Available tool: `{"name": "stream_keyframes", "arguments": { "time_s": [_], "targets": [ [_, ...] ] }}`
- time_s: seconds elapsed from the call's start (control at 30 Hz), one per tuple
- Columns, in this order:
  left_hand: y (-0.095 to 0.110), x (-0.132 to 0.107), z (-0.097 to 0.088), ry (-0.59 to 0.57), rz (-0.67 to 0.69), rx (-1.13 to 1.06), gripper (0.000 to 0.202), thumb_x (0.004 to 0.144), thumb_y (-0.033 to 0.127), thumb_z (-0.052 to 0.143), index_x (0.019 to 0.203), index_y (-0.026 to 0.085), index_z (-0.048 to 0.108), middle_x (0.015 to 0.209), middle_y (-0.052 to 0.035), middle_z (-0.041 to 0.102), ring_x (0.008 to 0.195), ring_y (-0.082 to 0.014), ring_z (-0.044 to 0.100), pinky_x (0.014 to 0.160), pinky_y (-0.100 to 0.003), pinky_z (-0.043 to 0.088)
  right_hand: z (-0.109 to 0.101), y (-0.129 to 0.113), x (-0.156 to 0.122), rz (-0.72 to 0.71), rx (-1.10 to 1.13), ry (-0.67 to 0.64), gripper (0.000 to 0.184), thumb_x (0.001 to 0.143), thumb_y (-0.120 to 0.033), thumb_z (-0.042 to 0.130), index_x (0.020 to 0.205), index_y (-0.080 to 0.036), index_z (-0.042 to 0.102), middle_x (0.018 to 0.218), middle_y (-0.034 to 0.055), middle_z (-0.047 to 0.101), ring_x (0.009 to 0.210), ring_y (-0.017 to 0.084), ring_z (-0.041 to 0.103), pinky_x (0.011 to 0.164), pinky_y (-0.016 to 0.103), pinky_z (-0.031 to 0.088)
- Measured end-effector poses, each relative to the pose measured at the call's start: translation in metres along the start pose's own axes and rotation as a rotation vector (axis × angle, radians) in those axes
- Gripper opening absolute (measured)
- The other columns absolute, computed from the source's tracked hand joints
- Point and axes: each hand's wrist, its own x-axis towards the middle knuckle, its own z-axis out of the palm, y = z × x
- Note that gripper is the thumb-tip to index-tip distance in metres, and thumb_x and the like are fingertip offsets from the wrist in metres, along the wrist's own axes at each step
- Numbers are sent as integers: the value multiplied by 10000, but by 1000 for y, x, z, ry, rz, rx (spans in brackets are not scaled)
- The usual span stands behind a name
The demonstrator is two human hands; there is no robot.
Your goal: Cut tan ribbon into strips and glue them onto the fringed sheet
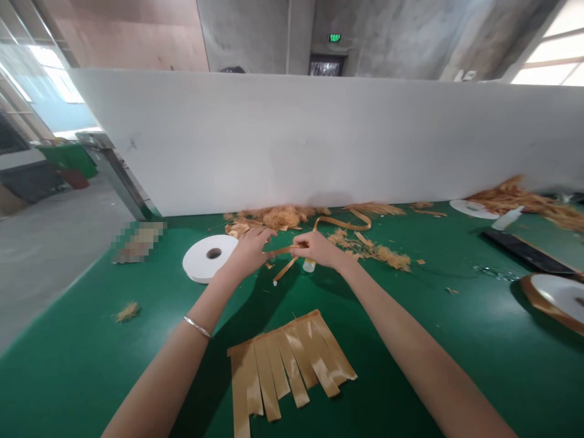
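Observation:
My left hand [250, 250] is closed on one end of a narrow golden-brown ribbon [281, 250], and my right hand [318, 248] pinches it a little further along. The short length between them is held above the table. Below, another stretch of ribbon [286, 269] slants down to the table with a small white bit at its tip. A small bottle [309, 266] with a clear end shows just under my right hand, partly hidden. Nearer me lies a fringe of tan ribbon strips [285, 353] joined along its top edge. Beside my left hand is a white roll [196, 261].
Frayed fibre clumps [283, 216] lie along the white partition [296, 140]. Ribbon loops behind my right hand. On the right are a ribbon-wrapped reel [559, 298], a black phone-like slab [529, 250], a white bottle [508, 218] and more fibres. The green table's [82, 359] left edge borders the floor.

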Motion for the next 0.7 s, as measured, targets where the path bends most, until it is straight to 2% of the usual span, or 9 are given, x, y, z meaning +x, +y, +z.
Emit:
{"name": "stream_keyframes", "arguments": {
  "time_s": [0.07,0.17,0.27,0.4,0.47,0.57,0.7],
  "targets": [
    [-1,2,6,-29,20,-41,163,725,159,606,880,205,583,947,-41,640,968,-223,556,851,-331,404,-5,-2,-5,0,-4,-13,346,793,-409,506,557,-191,378,541,-41,338,499,95,322,524,242,253],
    [-6,3,11,-69,-7,-124,47,755,160,546,779,201,540,769,-7,638,771,-181,604,708,-293,447,-20,8,-22,44,-24,51,320,776,-442,534,587,-187,488,603,-10,455,565,119,401,546,245,268],
    [-11,3,11,-112,-44,-218,117,722,194,586,723,204,469,638,33,597,660,-164,614,600,-265,450,-48,33,-50,158,-28,192,316,774,-478,530,678,-184,590,672,17,518,589,131,423,544,248,268],
    [-11,3,8,-246,-47,-361,169,721,231,575,647,202,425,565,43,582,668,-169,644,612,-267,478,-84,69,-77,327,17,329,400,770,-531,526,660,-163,639,539,-6,471,471,101,339,490,250,230],
    [-8,2,7,-300,-48,-428,141,745,250,539,670,204,429,599,31,617,678,-170,654,636,-281,495,-94,82,-78,369,65,400,403,739,-544,566,644,-159,638,544,-4,493,455,90,330,480,252,243],
    [-7,1,5,-332,-70,-481,137,748,271,534,707,210,420,667,20,652,663,-169,655,637,-296,504,-100,100,-66,376,170,522,380,691,-538,624,617,-165,609,539,-12,485,494,99,396,507,254,316],
    [-26,-3,-12,-309,-160,-477,179,695,254,588,689,208,415,623,29,631,637,-175,652,575,-267,486,-109,123,-49,394,292,649,343,643,-491,690,608,-170,576,496,-36,432,489,99,407,514,263,364]
  ]
}}
